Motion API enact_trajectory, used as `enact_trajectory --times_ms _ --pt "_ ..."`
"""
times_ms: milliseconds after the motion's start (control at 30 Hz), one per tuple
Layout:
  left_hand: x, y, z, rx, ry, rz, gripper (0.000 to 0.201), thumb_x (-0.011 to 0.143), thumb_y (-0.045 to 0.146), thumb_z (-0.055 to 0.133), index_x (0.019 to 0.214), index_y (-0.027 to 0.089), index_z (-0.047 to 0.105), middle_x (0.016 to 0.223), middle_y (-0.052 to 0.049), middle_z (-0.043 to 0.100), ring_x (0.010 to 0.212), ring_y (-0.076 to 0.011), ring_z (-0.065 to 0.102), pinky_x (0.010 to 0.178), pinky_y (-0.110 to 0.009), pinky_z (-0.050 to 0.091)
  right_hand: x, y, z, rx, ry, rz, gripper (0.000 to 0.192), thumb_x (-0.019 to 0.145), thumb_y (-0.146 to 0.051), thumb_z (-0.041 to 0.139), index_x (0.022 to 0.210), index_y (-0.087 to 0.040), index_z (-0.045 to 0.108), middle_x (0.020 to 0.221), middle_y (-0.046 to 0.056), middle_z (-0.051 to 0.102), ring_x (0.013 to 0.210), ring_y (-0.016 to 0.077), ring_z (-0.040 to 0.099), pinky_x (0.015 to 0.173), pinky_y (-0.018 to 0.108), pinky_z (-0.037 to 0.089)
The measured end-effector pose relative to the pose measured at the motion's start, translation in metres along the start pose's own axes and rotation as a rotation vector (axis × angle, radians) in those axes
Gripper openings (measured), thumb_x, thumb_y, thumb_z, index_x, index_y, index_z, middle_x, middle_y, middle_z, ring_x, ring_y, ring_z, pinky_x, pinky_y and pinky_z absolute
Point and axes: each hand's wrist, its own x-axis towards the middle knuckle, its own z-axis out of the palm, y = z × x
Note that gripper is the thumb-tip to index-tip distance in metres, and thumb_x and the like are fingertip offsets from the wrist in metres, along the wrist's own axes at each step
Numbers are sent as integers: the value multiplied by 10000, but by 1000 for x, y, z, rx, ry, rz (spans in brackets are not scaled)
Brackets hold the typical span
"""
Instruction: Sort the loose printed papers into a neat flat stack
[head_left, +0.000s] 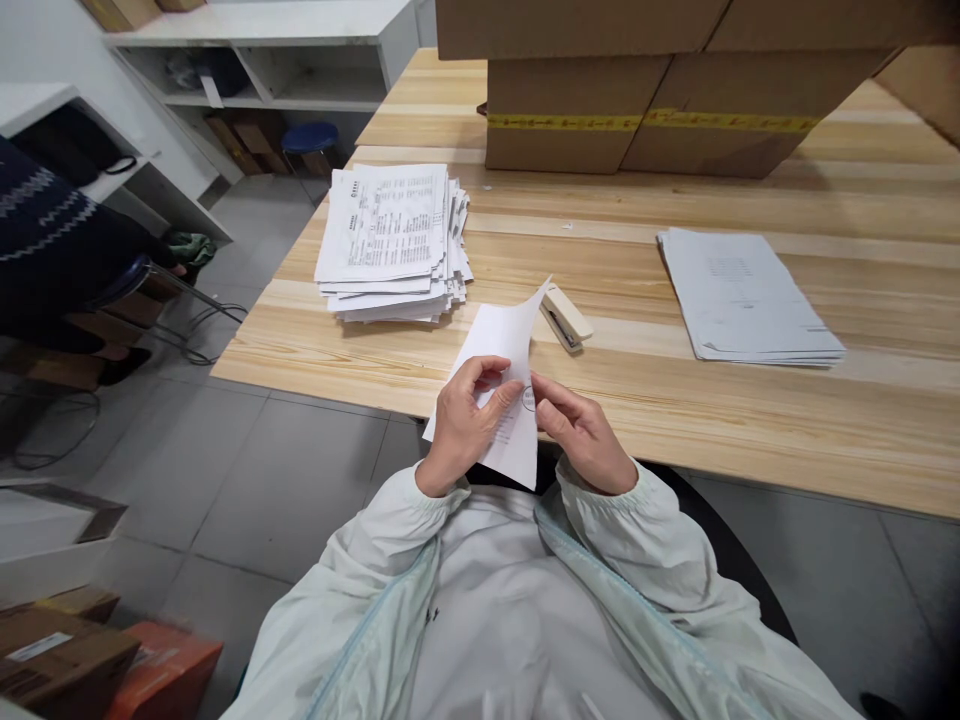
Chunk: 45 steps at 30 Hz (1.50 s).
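A small white printed paper sheet [501,385] is pinched by the left hand [466,420] and right hand [581,432], just off the light wooden table [675,400] edge. A beige stapler [566,317] lies at one o'clock, bare wood around it.

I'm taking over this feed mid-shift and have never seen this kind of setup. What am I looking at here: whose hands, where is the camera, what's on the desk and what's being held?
There is no machine here: a person works with bare hands, and the single picture comes from a camera worn on their head, looking forward and down. The left hand and right hand together grip a few white sheets at the near edge of a wooden table. On the table lie a beige stapler, a messy stack of printed papers to the left, a flatter pile of papers to the right, and cardboard boxes at the back. Another person's dark sleeve shows at far left.
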Motion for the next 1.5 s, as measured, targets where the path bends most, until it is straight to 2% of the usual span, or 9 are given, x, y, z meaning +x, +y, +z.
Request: enact_trajectory --times_ms 267,567,833,1067,1133,1233,1300,1400,1500 --pt "0 1 -1 1 -1 1 259 882 391 691 1047 192 674 1029 -69 732 955 -198 680 880 -325 508 1 0 -1 61 9 -15 570 866 -571 676 1348 -268 663 1313 78 694 1158 241 687 935 362 602" --pt "0 2 -1 24 -12 11 281 908 420 652 1056 182 670 1036 -82 737 948 -201 680 875 -328 507 -2 10 -6 59 62 38 546 897 -507 641 1364 -223 652 1058 61 743 777 150 677 683 269 584" --pt "0 2 0 17 -9 22 260 942 412 600 1044 184 671 1061 -86 739 974 -198 679 899 -329 507 -10 7 1 -31 263 -110 682 922 -402 631 1527 -233 366 1073 88 748 742 133 682 661 257 563" --pt "-2 1 -1 -1 -4 -6 274 963 420 569 1083 189 653 1099 -92 738 1014 -205 678 920 -349 508 -14 23 3 -393 700 -266 450 789 -410 787 1138 -233 567 1022 54 716 620 102 644 565 227 514" --pt "-2 1 -1 -4 3 -4 274 968 423 561 1089 193 649 1103 -93 738 1014 -208 678 922 -357 508 -18 20 1 -472 637 -261 281 869 -470 695 957 -211 628 825 18 688 595 108 606 566 238 490" --pt "-2 0 1 -2 7 -1 274 972 429 554 1083 198 651 1098 -91 740 1012 -211 678 928 -362 505 -19 11 -4 -455 405 -182 441 1000 -531 440 824 -191 657 695 17 626 626 129 577 588 257 469" --pt "-2 -1 2 -6 8 -1 288 971 444 555 1085 199 654 1099 -92 738 1015 -214 677 934 -364 502 -15 6 -6 -458 328 -129 416 975 -532 495 845 -181 675 671 4 599 618 125 543 562 251 436" --pt "-2 -2 -1 -102 -16 -17 325 958 482 574 1097 200 655 1111 -99 735 1031 -215 679 953 -368 504 -6 4 -6 -527 329 -155 321 882 -447 656 725 -168 654 578 -31 515 533 91 432 503 242 352" --pt "-2 -3 -17 -285 82 -25 374 929 516 614 1147 213 636 1196 -106 705 1089 -207 667 943 -343 524 -5 2 -9 -470 442 -242 242 865 -357 671 714 -168 686 598 -18 592 536 98 485 516 246 386"
